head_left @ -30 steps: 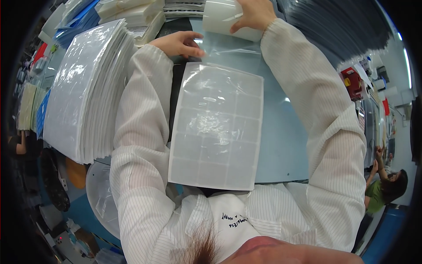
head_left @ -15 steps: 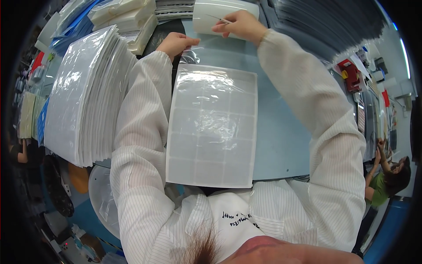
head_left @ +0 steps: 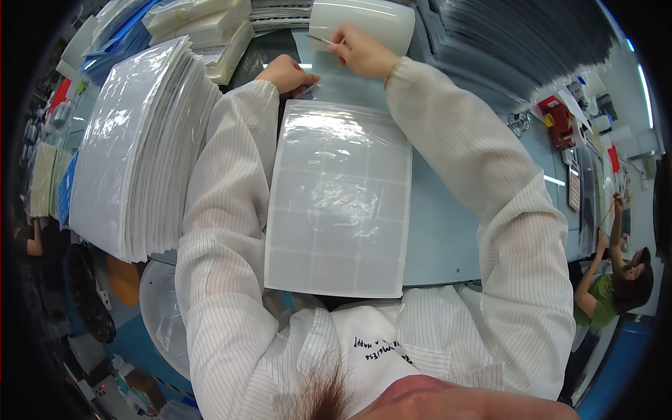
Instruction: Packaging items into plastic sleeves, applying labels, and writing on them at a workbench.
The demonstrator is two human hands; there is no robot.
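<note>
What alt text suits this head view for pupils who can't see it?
The person's right hand holds a thin tool by a translucent roll, left hand nearby. Closer in lies a gridded, glossy sheet, with stacked sheets to its left.

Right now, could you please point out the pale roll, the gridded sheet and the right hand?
Pale roll point(head_left: 374, 18), head view: on its curved outer surface.
Gridded sheet point(head_left: 338, 203), head view: middle of its top face.
Right hand point(head_left: 365, 54), head view: back of the hand.
</note>
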